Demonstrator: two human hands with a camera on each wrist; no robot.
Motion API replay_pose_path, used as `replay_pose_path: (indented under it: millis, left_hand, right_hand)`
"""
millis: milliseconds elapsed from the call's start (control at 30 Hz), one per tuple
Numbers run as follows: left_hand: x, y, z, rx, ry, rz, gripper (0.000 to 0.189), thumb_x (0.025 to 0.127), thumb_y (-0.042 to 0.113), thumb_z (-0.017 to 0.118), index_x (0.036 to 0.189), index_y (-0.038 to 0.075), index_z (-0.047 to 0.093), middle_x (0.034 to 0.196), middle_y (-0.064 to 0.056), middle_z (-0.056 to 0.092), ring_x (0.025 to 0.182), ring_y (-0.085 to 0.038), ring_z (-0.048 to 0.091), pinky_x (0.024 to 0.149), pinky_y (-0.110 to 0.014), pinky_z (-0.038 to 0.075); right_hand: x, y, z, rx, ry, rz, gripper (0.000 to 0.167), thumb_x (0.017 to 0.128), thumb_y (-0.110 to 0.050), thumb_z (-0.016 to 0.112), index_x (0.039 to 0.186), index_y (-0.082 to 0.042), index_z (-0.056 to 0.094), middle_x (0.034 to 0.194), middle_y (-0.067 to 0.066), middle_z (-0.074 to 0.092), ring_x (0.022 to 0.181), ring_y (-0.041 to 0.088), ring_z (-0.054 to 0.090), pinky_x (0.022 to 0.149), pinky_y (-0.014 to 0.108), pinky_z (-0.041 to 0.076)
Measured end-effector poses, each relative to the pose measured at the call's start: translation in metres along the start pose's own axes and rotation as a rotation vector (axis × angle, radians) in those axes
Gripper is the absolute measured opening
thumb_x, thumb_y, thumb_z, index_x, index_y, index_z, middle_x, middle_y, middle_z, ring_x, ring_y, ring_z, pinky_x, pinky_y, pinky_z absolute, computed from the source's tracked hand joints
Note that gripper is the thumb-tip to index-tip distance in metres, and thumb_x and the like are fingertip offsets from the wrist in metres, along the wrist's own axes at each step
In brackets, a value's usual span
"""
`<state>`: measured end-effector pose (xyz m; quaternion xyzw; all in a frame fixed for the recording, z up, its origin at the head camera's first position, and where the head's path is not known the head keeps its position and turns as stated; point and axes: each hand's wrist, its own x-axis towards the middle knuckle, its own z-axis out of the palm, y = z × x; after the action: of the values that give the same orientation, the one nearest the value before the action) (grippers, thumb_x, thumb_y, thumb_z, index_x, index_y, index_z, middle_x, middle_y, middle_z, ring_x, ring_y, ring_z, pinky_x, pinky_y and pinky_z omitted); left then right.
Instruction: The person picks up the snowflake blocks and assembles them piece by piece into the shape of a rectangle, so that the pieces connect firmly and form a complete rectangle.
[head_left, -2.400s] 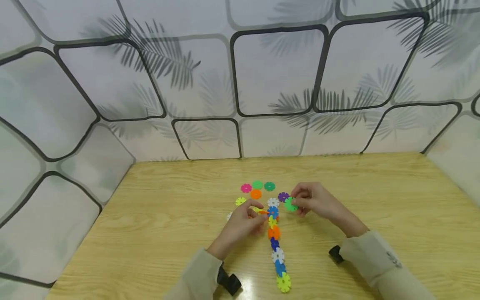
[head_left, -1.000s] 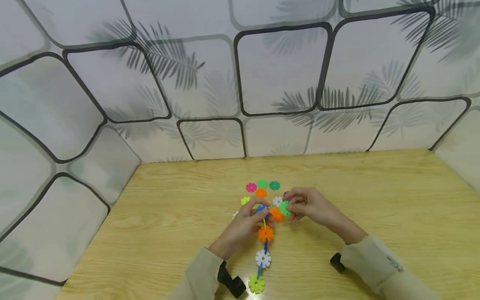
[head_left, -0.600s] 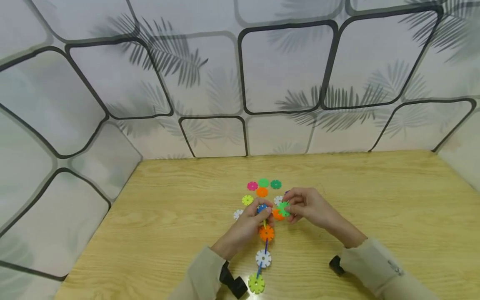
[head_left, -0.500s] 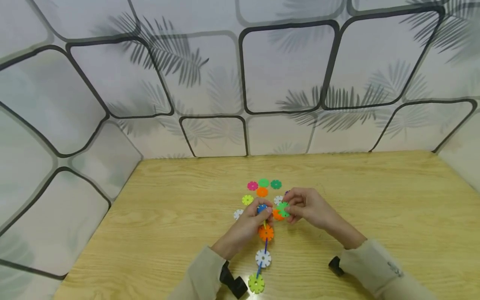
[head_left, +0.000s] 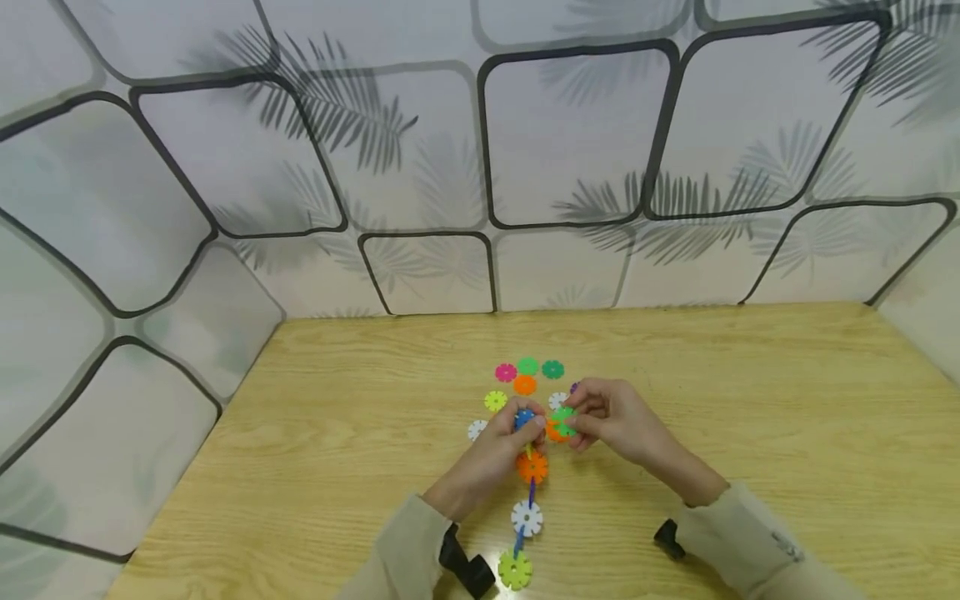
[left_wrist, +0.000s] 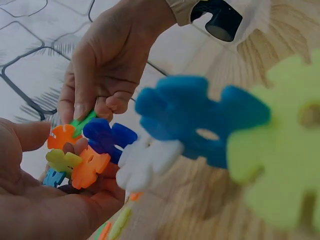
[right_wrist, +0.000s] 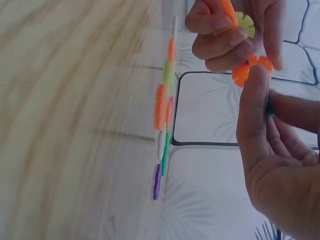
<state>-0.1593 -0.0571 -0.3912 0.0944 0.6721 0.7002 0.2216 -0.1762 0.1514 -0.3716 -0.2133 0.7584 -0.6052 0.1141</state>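
The green disc lies just right of the blue disc, seeming to overlap an orange disc, slotted or not I cannot tell; the right hand is nearer, its grip pinched on the green rim; the left hand has its grip closed on the blue disc, whence the chain runs lengthwise nearward; the green disc looks flat, bright, notched.

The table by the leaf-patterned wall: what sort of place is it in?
Perhaps an indoor play or craft corner: a wood-grain table set against a leaf-patterned wall, with colourful slotted discs, some linked into a chain.
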Motion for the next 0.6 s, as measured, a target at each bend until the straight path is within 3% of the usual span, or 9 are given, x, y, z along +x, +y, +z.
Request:
replay_pose_path:
  millis: [267,400,600]
  left_hand:
    - [0.001,-0.002,-0.008,0.011,0.047,-0.002,0.015,0.106,0.019,0.055,0.112,0.006,0.05,0.089,-0.006,0.057,0.083,-0.018,0.057,0.082,-0.028,0.043]
    - [0.002,-0.001,-0.011,0.013,0.065,0.006,0.013,0.105,0.018,0.056,0.11,0.007,0.051,0.087,-0.006,0.059,0.084,-0.018,0.059,0.086,-0.029,0.041]
    - [0.002,0.001,-0.016,0.009,0.061,0.02,0.012,0.105,0.019,0.057,0.108,0.008,0.053,0.087,-0.005,0.062,0.084,-0.018,0.063,0.08,-0.028,0.038]
  right_hand:
    - [0.006,0.008,-0.014,0.005,-0.141,0.045,0.027,0.101,0.001,0.057,0.12,0.019,0.053,0.091,0.019,0.07,0.074,0.031,0.072,0.068,0.042,0.062]
    - [0.012,0.009,-0.034,-0.034,-0.089,0.079,0.031,0.103,-0.002,0.055,0.123,0.021,0.051,0.097,0.022,0.069,0.08,0.033,0.071,0.071,0.041,0.061]
    - [0.026,0.014,-0.064,-0.165,-0.007,0.149,0.028,0.102,-0.005,0.058,0.118,0.017,0.056,0.097,0.021,0.069,0.082,0.031,0.07,0.073,0.04,0.061]
